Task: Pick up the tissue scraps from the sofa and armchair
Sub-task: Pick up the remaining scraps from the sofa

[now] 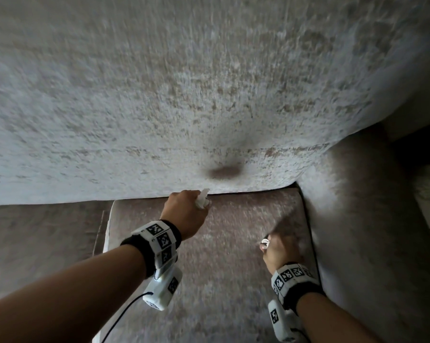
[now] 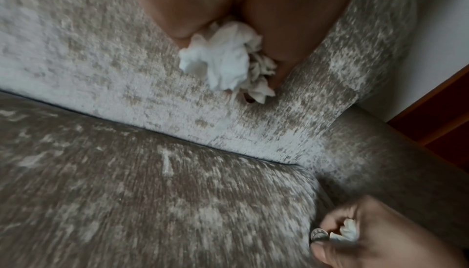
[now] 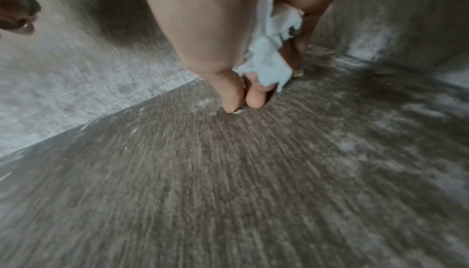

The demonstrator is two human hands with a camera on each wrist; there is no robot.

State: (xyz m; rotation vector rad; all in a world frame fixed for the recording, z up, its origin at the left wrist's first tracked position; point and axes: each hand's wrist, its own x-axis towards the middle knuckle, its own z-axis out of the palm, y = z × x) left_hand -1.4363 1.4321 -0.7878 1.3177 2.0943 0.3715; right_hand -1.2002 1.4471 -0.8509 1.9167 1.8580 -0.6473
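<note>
1. The left hand (image 1: 186, 211) is curled into a loose fist around a crumpled wad of white tissue scraps (image 1: 202, 200), held just above the line where the seat cushion (image 1: 209, 256) meets the back cushion (image 1: 159, 107).
2. The left wrist view shows that wad (image 2: 223, 59) bulging out between thumb and fingers, far larger than the small white tip seen from the head camera.
3. The right hand (image 1: 279, 248) is low over the seat, near the corner by the armrest (image 1: 357, 219). Its fingers are closed on a smaller tissue piece (image 3: 269, 51).
4. In the right wrist view the thumb and a fingertip (image 3: 255, 98) point down and press together at the fabric; whether they pinch another scrap there I cannot tell, as the picture is blurred.
5. A ring (image 2: 319, 236) shows on the right hand in the left wrist view, next to its tissue.
6. Only the left wrist view shows a strip of wooden furniture (image 2: 441, 116) beyond the armrest.
</note>
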